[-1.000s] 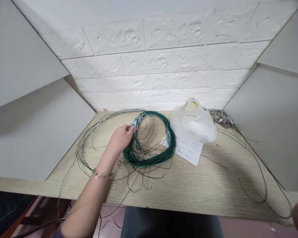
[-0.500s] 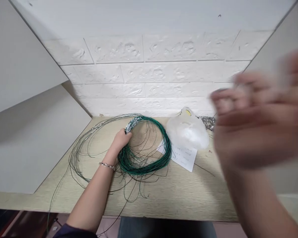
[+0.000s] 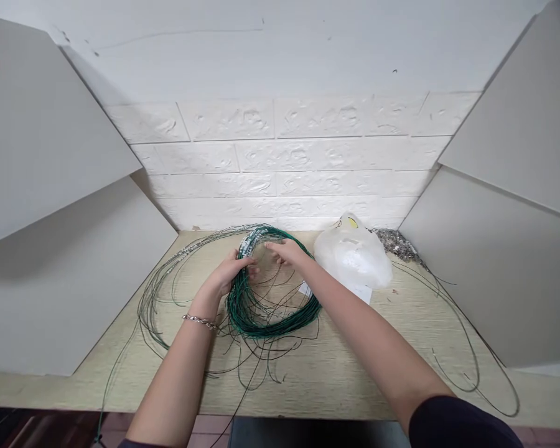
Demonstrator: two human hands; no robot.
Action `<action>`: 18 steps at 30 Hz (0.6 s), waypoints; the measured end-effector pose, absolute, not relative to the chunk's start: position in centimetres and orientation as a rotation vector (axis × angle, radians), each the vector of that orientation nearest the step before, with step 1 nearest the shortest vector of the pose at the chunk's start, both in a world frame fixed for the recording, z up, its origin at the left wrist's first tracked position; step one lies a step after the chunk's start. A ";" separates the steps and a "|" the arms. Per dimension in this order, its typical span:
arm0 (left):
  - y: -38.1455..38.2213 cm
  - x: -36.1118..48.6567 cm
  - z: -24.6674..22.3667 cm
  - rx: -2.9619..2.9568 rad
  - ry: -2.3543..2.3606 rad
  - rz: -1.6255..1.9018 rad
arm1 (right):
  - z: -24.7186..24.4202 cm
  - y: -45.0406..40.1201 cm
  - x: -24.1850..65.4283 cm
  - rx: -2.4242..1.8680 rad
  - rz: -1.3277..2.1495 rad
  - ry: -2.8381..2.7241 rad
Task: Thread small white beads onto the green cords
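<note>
A thick coil of green wire (image 3: 276,326) rests on the table, with pale small pieces (image 3: 251,240) bunched along its upper left. My left hand (image 3: 231,272) is wrapped round the coil's left side, just below those pieces, a bracelet on its wrist. My right hand (image 3: 287,250) is at the top inside edge of the coil, thumb and fingers bent towards one another; anything between them is too small to make out. Thin dark wire ends stick out inside and below the coil. A looser bundle of wires (image 3: 145,306) curves around to the left.
A white plastic bag (image 3: 353,256) lies right of the coil, partly over a paper sheet (image 3: 364,293). Behind it is a dark, glittery heap (image 3: 396,244) with loose wires (image 3: 466,336) trailing right. Grey panels (image 3: 65,292) flank the table (image 3: 345,373); a white brick-patterned wall stands behind.
My right hand has come down from the raised right side to the coil's top. My left hand still holds the coil. The view has shifted, showing the right-hand wires and panel.
</note>
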State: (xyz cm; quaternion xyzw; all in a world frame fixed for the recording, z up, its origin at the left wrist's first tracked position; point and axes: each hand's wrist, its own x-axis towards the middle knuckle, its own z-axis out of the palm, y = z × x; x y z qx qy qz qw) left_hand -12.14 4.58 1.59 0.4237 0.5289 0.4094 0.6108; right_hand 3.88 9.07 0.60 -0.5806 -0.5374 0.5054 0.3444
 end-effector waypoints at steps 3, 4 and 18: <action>4.3 -12.4 2.2 0.934 1.129 0.978 | 1.1 9.2 4.2 -1.415 1.483 -1.358; 4.3 -12.5 2.4 0.931 1.108 0.999 | 1.1 9.2 4.6 -1.401 1.502 -1.332; 4.1 -13.9 3.6 0.855 1.102 1.092 | 4.7 12.3 11.2 -1.619 0.888 -1.392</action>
